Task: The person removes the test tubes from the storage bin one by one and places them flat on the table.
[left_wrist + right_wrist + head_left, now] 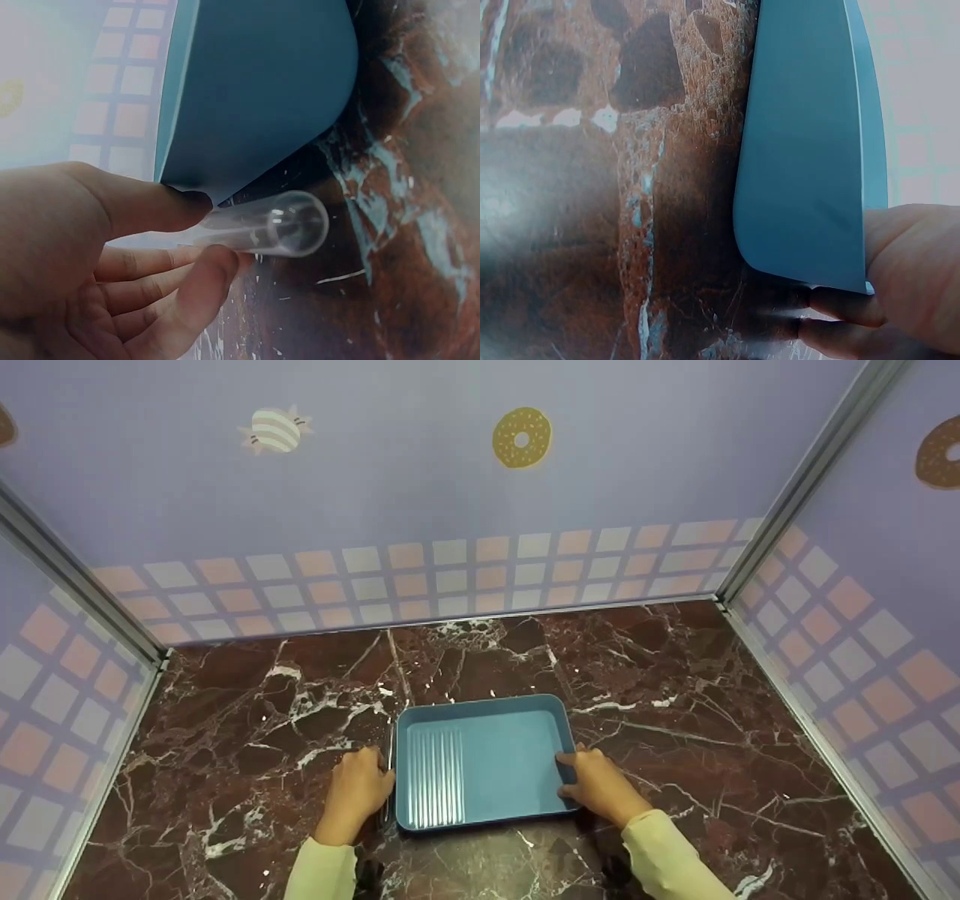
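A shallow blue rectangular tray [514, 769], ribbed on its left third, lies on the marble-patterned surface in the head view. At its left side my left hand [356, 787] holds a clear round-ended tube [296, 225] between thumb and fingers. The tube [388, 769] runs along the tray's left wall, its outline faint in the head view. My right hand [600, 784] grips the tray's right wall, with digits reaching over the rim. In the right wrist view, fingers [840, 330] show below the tray's side wall [802, 150].
Dark red marble-patterned surface [247, 750] with white veins surrounds the tray. A lilac back wall [390, 487] with checks and printed sweets closes off the far side. Side walls [862, 645] stand at left and right, with metal strips [810, 480] at the corners.
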